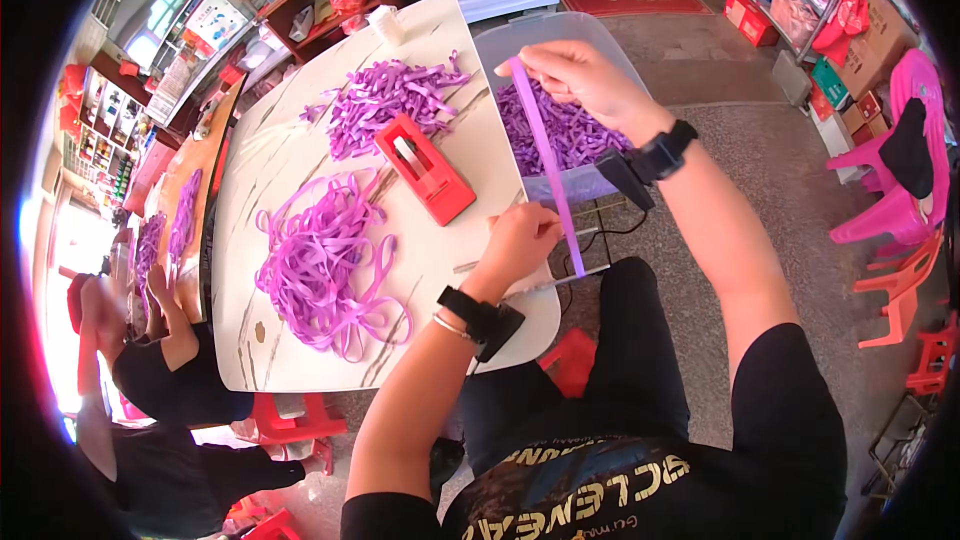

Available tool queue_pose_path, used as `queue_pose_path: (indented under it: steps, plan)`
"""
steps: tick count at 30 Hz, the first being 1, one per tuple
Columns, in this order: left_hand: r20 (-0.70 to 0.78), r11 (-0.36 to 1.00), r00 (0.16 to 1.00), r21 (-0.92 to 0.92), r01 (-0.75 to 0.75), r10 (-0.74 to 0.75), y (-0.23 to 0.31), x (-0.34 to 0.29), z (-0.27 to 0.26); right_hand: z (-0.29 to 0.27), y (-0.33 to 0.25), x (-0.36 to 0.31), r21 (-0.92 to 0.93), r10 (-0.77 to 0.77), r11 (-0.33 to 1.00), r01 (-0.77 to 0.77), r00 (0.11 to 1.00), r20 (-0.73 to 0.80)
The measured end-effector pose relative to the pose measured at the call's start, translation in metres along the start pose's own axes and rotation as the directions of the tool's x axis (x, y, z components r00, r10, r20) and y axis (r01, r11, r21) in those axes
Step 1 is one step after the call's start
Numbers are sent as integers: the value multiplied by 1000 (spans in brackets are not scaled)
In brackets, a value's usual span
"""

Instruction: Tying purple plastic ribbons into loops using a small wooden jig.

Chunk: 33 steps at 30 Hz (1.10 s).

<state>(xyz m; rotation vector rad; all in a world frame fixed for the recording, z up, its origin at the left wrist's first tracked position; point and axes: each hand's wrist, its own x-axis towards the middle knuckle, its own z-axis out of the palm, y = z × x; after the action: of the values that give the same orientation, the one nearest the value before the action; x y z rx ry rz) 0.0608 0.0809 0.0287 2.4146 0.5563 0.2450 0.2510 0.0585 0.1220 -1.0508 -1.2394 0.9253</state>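
A purple ribbon strip (545, 150) slants down beside the table's right edge, in front of a bin. My right hand (590, 85) pinches its upper end. My left hand (522, 248) is closed, its fingertips against the lower part of the strip, whose end hangs free below. On the marble-patterned white table (275, 145) lie a tangle of long purple ribbon (325, 260) and, farther back, a heap of short purple strips (390, 100). A red tape dispenser (428, 175) stands between these piles and my left hand.
The translucent plastic bin (615, 45) right of the table holds many purple strips (560, 130). A white roll (386, 25) stands at the table's far end. At left, other people (175, 365) sit by a wooden table. Pink chairs (905, 165) and orange stools (900, 290) stand right.
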Motion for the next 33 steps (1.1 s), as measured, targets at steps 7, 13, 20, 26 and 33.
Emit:
queue_pose_path:
  steps: [7, 13, 20, 26, 33]
  plan:
    - [-104, 948, 987, -308, 83, -120, 1, 2, -2, -20, 116, 11, 142, 292, 950, -279, 953, -78]
    - [-3, 938, 991, -322, 128, -136, 10, 2, -8, -20, 196, -25, 11, 471, 879, -476, 867, -161]
    - [-4, 984, 1000, -177, 9, -9, 8, 4, -4, -5, 252, -110, -128, 494, 832, -540, 826, -272]
    - [41, 988, 998, -145, 47, -41, 8, 5, -6, 55, 193, -222, 113, 714, 698, -707, 699, -44]
    - [31, 975, 997, -207, 74, -69, -3, 3, 0, 113, 72, -291, 75, 630, 777, -626, 774, -63]
